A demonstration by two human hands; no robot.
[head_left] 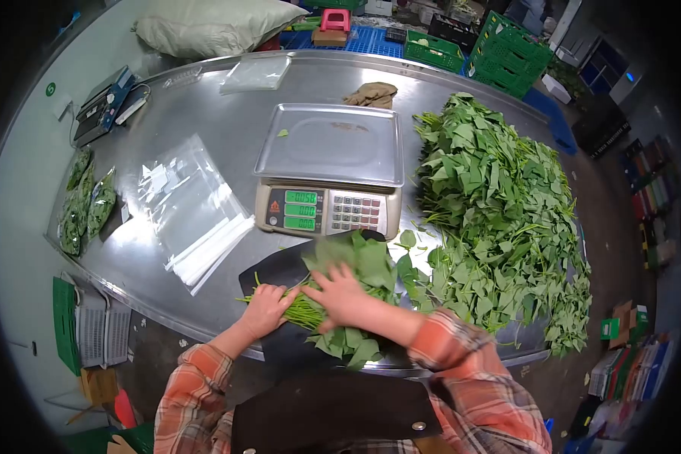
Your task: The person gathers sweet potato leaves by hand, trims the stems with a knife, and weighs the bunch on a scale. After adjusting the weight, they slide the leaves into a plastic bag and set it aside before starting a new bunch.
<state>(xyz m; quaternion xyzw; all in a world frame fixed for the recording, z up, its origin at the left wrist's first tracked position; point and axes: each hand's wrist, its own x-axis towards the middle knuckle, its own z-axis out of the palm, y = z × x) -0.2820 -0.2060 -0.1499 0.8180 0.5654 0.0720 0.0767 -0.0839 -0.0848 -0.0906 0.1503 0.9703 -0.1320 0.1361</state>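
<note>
My left hand (265, 309) grips the stem end of a bunch of leafy greens (356, 268) at the near edge of the steel table (204, 121). On top of the same bunch, over the stems where the leaves begin, my right hand (343, 295) is closed around it. The bunch lies across a black sheet (280, 274) in front of a digital scale (327, 168) whose tray holds only a leaf scrap. A big pile of loose greens (499, 212) spreads to the right of my hands.
Clear plastic bags (193, 208) lie in a stack left of the scale. Bagged greens (87, 203) sit at the far left edge, near a label printer (102, 106). A pair of gloves (371, 94) rests behind the scale. Green crates (507, 49) stand beyond the table.
</note>
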